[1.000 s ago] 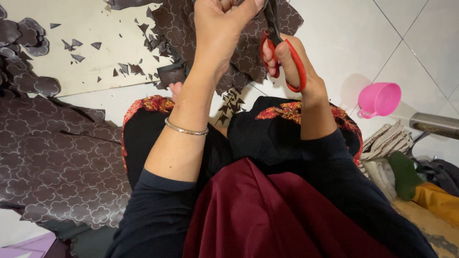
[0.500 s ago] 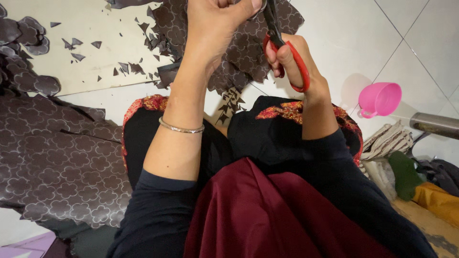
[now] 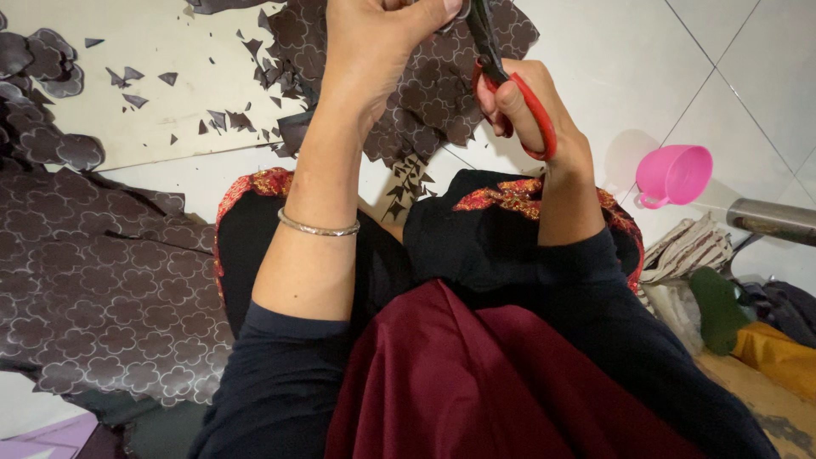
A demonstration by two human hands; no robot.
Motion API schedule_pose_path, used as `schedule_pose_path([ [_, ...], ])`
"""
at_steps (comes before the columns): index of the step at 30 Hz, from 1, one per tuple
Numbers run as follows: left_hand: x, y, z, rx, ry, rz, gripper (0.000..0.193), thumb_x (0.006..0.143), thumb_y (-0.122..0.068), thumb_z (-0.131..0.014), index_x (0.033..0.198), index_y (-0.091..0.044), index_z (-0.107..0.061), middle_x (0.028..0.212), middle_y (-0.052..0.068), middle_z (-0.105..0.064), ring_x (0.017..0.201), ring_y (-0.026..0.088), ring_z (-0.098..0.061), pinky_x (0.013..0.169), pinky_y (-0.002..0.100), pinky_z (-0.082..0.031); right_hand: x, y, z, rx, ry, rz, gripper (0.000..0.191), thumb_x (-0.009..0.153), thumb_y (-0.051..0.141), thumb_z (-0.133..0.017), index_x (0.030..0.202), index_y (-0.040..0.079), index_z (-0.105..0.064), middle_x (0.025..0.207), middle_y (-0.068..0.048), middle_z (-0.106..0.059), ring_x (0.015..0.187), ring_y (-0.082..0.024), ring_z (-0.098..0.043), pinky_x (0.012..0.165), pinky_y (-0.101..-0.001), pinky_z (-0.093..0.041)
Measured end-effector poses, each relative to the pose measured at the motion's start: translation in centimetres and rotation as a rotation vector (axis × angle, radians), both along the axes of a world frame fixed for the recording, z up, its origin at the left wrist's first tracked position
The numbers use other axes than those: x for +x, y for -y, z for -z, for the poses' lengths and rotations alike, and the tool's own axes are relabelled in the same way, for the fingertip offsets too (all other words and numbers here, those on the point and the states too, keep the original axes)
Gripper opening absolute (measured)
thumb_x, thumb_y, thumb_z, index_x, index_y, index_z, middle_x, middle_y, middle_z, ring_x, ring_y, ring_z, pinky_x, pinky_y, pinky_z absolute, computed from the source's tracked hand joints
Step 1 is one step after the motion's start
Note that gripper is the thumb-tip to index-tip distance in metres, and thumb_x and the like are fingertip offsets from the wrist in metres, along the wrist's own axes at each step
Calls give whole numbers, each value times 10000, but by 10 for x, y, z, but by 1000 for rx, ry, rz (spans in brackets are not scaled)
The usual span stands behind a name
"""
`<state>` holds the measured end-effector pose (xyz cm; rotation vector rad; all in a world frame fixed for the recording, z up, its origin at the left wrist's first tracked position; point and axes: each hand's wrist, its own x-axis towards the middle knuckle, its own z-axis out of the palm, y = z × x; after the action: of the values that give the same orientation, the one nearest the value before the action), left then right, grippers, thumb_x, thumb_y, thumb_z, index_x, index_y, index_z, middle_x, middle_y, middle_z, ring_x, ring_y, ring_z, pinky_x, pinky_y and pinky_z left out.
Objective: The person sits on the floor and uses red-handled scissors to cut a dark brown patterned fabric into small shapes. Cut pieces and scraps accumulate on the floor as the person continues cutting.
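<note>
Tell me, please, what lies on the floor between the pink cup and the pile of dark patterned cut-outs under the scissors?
In the head view, only bare white floor tile separates the pink cup from the cut-out pile.

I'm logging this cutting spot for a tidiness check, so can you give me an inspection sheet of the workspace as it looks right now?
Surface: white tiled floor, with a pale board lying on it at upper left.
Job's things: red-handled scissors in the right hand; the left hand grips a small piece at the blades, mostly hidden.
Clutter: dark patterned sheet at left, cut flower shapes ahead, small offcuts scattered on the board.
Grippers: both hands raised and closed; a metal bangle on the left wrist.
Cables: nothing seen.
Surroundings: pink cup, metal tube, heap of cloth at right.
</note>
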<state>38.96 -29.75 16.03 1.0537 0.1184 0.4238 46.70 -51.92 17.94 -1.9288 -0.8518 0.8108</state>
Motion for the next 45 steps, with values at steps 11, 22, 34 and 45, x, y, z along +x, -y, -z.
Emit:
schedule_pose_path([
  [11, 3, 1, 10, 41, -14, -40, 203, 966, -49, -807, 808, -31, -680, 736, -69, -605, 659, 27, -527, 601, 226, -407, -3, -3, 9, 50, -66, -36, 835, 876, 924, -430, 847, 96, -537, 694, 34, -489, 594, -62, -519, 542, -211, -468],
  [22, 6, 13, 13, -21, -2, -132, 229, 960, -45, -796, 791, -40, -642, 719, -80, -553, 631, 25, -433, 582, 252, -324, -11, -9, 8, 109, -115, 21, 757, 934, 862, -406, 792, 122, -481, 634, 36, -449, 525, -60, -476, 472, -202, -393],
  [34, 13, 34, 19, -229, -19, -241, 273, 916, 34, -797, 907, -64, -543, 760, -56, -533, 691, 37, -519, 626, 222, -452, -22, -18, 8, 145, -139, 105, 742, 953, 836, -448, 807, 110, -503, 674, 39, -474, 556, -55, -491, 482, -197, -377],
  [45, 15, 42, 26, -275, 26, -255, 224, 942, 8, -793, 1006, -52, -587, 829, -26, -595, 754, 62, -594, 708, 238, -545, -24, -18, 10, 142, -106, 127, 742, 964, 828, -434, 801, 107, -497, 661, 34, -464, 545, -59, -483, 476, -201, -375],
])
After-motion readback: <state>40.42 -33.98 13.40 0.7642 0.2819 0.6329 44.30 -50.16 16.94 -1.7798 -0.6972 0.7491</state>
